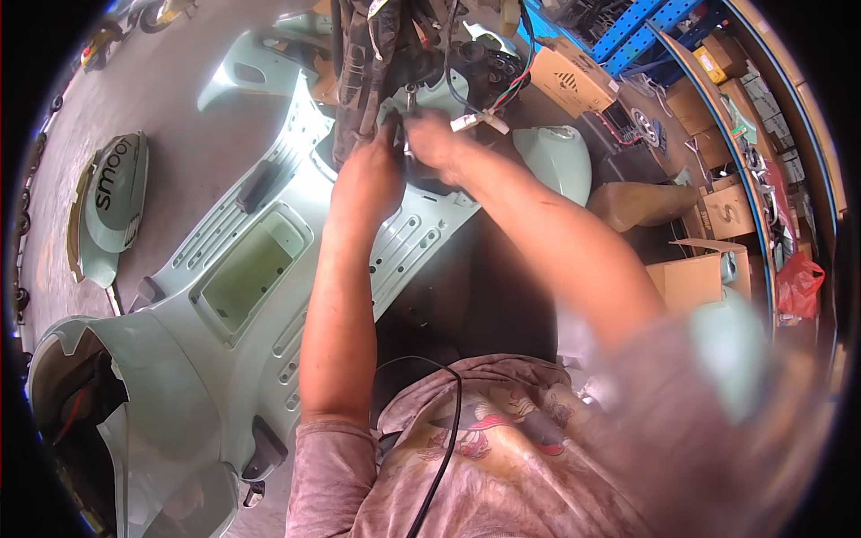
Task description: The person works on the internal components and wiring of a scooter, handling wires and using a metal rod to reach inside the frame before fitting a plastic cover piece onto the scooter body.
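Both my hands meet at the front of a pale green scooter body, beside its dark frame tubes. My left hand is closed, its back to me and its fingers bent up toward the tubes; what it grips is hidden. Just to its right, my right hand is also curled shut. A slim silver metal piece sticks up above the right fingers, too small to name. Close by the right wrist, a white connector hangs on loose coloured wires.
A green side panel lies on the floor at left. Black footrests jut from the scooter body. At right are cardboard boxes, a blue-edged shelf and a red plastic bag. A black cable crosses my shirt.
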Demonstrator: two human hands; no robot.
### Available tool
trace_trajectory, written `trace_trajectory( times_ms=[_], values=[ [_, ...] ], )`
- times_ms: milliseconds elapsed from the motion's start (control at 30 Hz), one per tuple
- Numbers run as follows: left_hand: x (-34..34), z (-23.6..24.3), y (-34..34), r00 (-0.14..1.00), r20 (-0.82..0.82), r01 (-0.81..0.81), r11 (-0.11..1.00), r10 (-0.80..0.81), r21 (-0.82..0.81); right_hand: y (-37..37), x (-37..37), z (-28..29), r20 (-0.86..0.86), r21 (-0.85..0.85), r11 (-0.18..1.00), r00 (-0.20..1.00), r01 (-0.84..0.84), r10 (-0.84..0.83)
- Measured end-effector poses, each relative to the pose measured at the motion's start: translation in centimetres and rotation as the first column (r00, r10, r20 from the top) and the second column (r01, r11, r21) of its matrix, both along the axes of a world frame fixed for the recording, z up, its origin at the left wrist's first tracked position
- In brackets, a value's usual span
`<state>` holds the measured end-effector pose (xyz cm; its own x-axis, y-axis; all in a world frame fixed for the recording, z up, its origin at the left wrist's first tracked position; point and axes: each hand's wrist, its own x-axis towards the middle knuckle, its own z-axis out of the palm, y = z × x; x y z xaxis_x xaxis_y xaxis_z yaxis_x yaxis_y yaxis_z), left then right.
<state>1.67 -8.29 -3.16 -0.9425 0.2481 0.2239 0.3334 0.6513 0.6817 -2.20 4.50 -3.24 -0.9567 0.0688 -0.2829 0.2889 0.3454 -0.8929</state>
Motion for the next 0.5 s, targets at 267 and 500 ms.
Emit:
trace_trajectory(
  times_ms=[267,500],
  values=[
    [2.9,0.0,-1.4,0.992,-0.095,0.104,0.964,-0.083,0.245,0.3,2.7,-1.7,-0.33,0.099,0.987,0.94,0.127,-0.088],
    [0.4,0.5,1.3,1.0,0.024,-0.011,0.991,0.008,0.137,5.9,0.9,4.5,-0.33,0.407,0.897,0.888,-0.174,0.322]
  ],
)
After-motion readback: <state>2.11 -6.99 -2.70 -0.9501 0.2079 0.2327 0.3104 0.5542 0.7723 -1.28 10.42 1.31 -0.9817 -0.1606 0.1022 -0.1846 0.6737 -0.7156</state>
